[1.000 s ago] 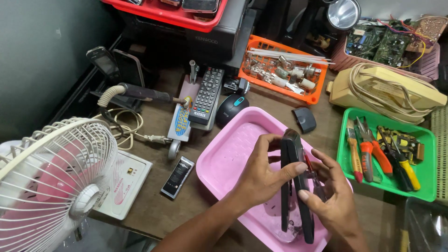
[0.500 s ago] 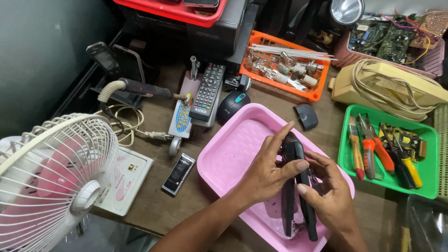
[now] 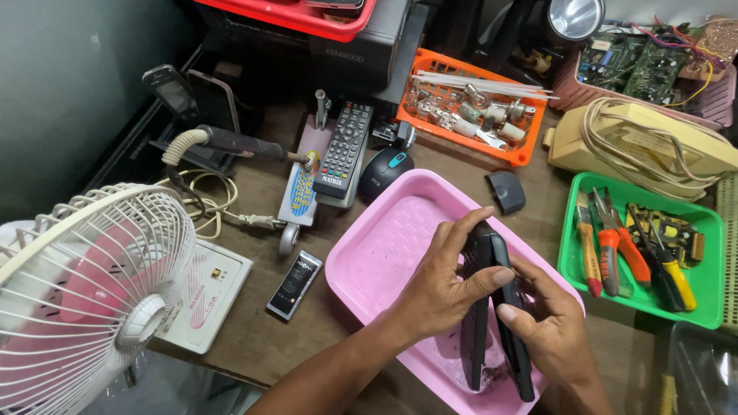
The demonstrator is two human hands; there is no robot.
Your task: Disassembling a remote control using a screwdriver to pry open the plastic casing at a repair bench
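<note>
Left hand: left hand (image 3: pixel 438 288) comes in from the lower left, fingers wrapped over the upper part of a long black remote control (image 3: pixel 492 307), thumb pressed on its near edge; clamped on it.
Right hand: right hand (image 3: pixel 550 327) closes on the same remote control from the right, thumb on the seam where two black halves stand slightly apart; also gripping it.
Remote control: held on edge, its length running toward the person, above the near right part of the pink tray (image 3: pixel 384 253); whether its lower end touches the tray I cannot tell.
Pink tray: rim runs diagonally; the far left part of its floor is bare, with room inside it beside the hands.
Left of tray: a small black battery (image 3: pixel 294 284) lies flat just off the rim on the brown table (image 3: pixel 254 338); a white box (image 3: pixel 207 296) and a white fan (image 3: pixel 84 300) crowd the near left edge.
Behind tray: a black computer mouse (image 3: pixel 382 170) sits just beside the far corner, a second, grey remote (image 3: pixel 344 150) next to it, and a small dark cover (image 3: pixel 507 191) near the far right rim.
Right of tray: a green tray (image 3: pixel 711 265) of pliers and screwdrivers stands just beside the pink rim, leaving only a narrow strip of table between.
Far edge: an orange basket (image 3: pixel 530 150) of bulbs and a cream telephone (image 3: pixel 646 142) with coiled cord close off the back.
</note>
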